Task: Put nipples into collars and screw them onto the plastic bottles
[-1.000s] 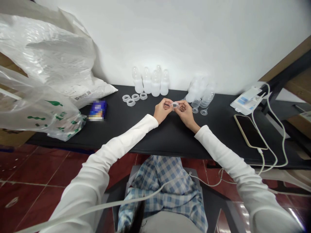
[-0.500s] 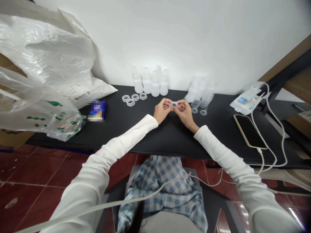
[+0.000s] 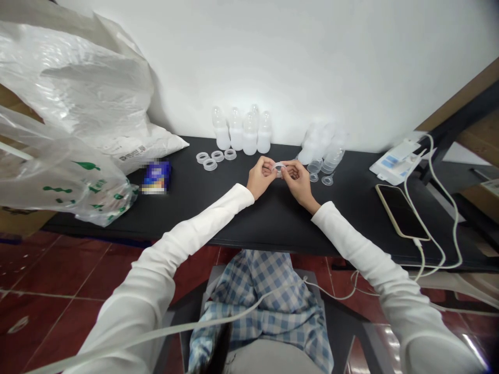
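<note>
Between both hands, above the table's middle, is a translucent bottle collar ring (image 3: 278, 166). My left hand (image 3: 260, 176) pinches its left side, fingers curled. On the other side my right hand (image 3: 298, 181) grips the rim between thumb and fingers. Whether a teat sits inside the ring is too small to tell. Several similar collar rings (image 3: 210, 164) lie flat left of my hands. Behind them stand several baby bottles (image 3: 250, 135) with clear domed caps. Clear teats (image 3: 327, 179) and clear domed caps (image 3: 332, 159) lie close to the right of my right hand.
Large white plastic bags (image 3: 89, 104) fill the left end of the black table (image 3: 218, 223). A small blue box (image 3: 156, 176) lies beside them. To the right are a phone (image 3: 401, 212) on a charging cable and a white packaged item (image 3: 393, 166). A white wall rises behind.
The ring has tilted a little between my fingers, and my right thumb and fingers have shifted slightly on its rim. Everything on the table stays in place.
</note>
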Demonstrator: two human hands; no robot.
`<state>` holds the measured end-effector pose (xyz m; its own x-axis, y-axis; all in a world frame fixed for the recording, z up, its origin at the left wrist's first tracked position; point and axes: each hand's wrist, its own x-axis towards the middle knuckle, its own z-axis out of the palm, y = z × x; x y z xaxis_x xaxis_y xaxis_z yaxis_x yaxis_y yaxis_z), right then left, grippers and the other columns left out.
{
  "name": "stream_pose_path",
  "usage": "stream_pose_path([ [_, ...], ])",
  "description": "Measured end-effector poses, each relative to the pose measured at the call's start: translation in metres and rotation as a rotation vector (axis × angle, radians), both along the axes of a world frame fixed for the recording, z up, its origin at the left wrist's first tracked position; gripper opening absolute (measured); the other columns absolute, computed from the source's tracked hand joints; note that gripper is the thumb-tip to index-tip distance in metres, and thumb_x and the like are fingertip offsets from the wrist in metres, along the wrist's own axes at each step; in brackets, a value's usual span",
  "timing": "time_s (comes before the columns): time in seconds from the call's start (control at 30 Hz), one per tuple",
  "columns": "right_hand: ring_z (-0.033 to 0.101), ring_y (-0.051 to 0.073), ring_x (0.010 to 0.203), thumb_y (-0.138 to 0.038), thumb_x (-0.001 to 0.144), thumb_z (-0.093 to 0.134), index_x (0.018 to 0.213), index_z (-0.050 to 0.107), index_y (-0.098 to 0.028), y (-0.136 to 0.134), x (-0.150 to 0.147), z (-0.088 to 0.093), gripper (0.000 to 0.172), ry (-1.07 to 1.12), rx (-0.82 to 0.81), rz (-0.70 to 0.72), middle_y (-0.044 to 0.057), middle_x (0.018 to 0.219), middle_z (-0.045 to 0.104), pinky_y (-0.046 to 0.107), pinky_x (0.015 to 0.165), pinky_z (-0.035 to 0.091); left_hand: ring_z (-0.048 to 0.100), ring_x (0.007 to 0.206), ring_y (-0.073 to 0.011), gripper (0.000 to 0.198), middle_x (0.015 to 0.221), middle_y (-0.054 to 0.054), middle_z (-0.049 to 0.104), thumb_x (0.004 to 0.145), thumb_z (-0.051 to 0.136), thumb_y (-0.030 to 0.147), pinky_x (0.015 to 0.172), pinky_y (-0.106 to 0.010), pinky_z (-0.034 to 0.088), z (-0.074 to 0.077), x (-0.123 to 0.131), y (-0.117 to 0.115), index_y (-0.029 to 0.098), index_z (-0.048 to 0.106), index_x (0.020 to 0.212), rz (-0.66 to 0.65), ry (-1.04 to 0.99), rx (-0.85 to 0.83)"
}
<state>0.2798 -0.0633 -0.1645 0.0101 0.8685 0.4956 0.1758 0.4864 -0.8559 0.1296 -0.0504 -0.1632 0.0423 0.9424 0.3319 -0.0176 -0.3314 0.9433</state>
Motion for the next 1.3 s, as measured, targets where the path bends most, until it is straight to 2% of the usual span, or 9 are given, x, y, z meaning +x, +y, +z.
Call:
stream_pose_path([
  [0.2, 0.066, 0.015, 0.069, -0.063, 0.083, 0.073, 0.097, 0.065, -0.023, 0.001, -0.002, -0.003, 0.043, 0.047, -0.022, -0.014, 0.000, 0.078, 0.071, 0.034, 0.071, 0.057, 0.060, 0.066, -0.0070, 0.018, 0.077, 0.004, 0.060, 0.080, 0.070, 0.010, 0.064, -0.019, 0.052, 0.002, 0.004, -0.005, 0.020, 0.057, 0.088, 0.012, 0.043, 0.031],
  [0.37, 0.065, 0.015, 0.070, -0.063, 0.087, 0.068, 0.098, 0.063, -0.023, 0.000, 0.000, -0.001, 0.042, -0.034, 0.040, -0.044, 0.001, 0.081, 0.069, 0.033, 0.070, 0.055, 0.062, 0.066, -0.0077, 0.017, 0.080, 0.003, 0.062, 0.081, 0.072, 0.014, 0.064, -0.020, 0.054, 0.004, 0.002, -0.005, 0.020, 0.058, 0.090, -0.008, 0.025, 0.025],
  [0.47, 0.065, 0.016, 0.076, -0.066, 0.084, 0.070, 0.106, 0.059, -0.025, 0.000, 0.003, 0.000, 0.048, -0.080, 0.041, -0.001, 0.001, 0.085, 0.067, 0.034, 0.074, 0.056, 0.064, 0.066, -0.0076, 0.017, 0.087, 0.001, 0.067, 0.081, 0.074, 0.018, 0.065, -0.021, 0.054, 0.005, -0.003, -0.001, 0.020, 0.061, 0.092, -0.028, 0.013, 0.009],
  [0.57, 0.066, 0.017, 0.082, -0.072, 0.081, 0.070, 0.121, 0.052, -0.029, 0.001, 0.005, 0.000, 0.061, -0.028, -0.010, 0.087, 0.000, 0.090, 0.066, 0.035, 0.079, 0.058, 0.068, 0.075, -0.0100, 0.017, 0.093, -0.002, 0.073, 0.080, 0.076, 0.021, 0.067, -0.021, 0.053, 0.005, -0.009, 0.005, 0.020, 0.063, 0.090, -0.052, 0.006, 0.017],
  [0.63, 0.066, 0.017, 0.083, -0.076, 0.084, 0.063, 0.125, 0.052, -0.030, 0.001, 0.005, 0.000, 0.062, 0.006, -0.051, 0.130, 0.000, 0.091, 0.066, 0.035, 0.079, 0.059, 0.070, 0.084, -0.0123, 0.016, 0.097, -0.003, 0.075, 0.079, 0.077, 0.022, 0.072, -0.023, 0.054, 0.005, -0.012, 0.007, 0.019, 0.063, 0.087, -0.084, -0.009, 0.030],
  [0.7, 0.065, 0.017, 0.083, -0.075, 0.084, 0.062, 0.120, 0.058, -0.030, 0.000, 0.005, 0.001, 0.058, -0.008, -0.079, 0.141, 0.001, 0.092, 0.066, 0.035, 0.079, 0.059, 0.071, 0.090, -0.0138, 0.017, 0.098, -0.004, 0.075, 0.078, 0.077, 0.022, 0.078, -0.025, 0.056, 0.005, -0.013, 0.008, 0.020, 0.062, 0.086, -0.121, -0.030, 0.039],
  [0.87, 0.063, 0.017, 0.085, -0.067, 0.082, 0.071, 0.100, 0.069, -0.025, -0.001, 0.005, 0.005, 0.046, -0.067, -0.033, 0.066, 0.004, 0.100, 0.070, 0.036, 0.081, 0.056, 0.071, 0.092, -0.0134, 0.027, 0.099, -0.003, 0.073, 0.075, 0.077, 0.014, 0.082, -0.025, 0.056, 0.001, -0.014, 0.013, 0.021, 0.059, 0.093, -0.162, -0.031, 0.026],
  [1.07, 0.061, 0.015, 0.081, -0.062, 0.084, 0.072, 0.100, 0.068, -0.024, 0.002, 0.011, 0.005, 0.042, -0.068, 0.020, -0.080, 0.003, 0.094, 0.066, 0.033, 0.075, 0.054, 0.071, 0.095, -0.0130, 0.039, 0.107, -0.005, 0.073, 0.071, 0.053, -0.004, 0.084, -0.026, 0.055, -0.004, -0.020, 0.021, 0.019, 0.060, 0.102, -0.136, 0.107, 0.066],
  [1.3, 0.061, 0.019, 0.087, -0.041, 0.092, 0.067, 0.106, 0.066, -0.025, -0.001, 0.020, 0.015, 0.021, -0.278, 0.251, -0.228, 0.006, 0.100, 0.064, 0.038, 0.078, 0.054, 0.066, 0.090, -0.0135, 0.034, 0.104, -0.006, 0.070, 0.075, 0.052, -0.001, 0.079, -0.027, 0.054, -0.014, -0.022, 0.024, 0.019, 0.064, 0.099, -0.050, 0.324, 0.147],
])
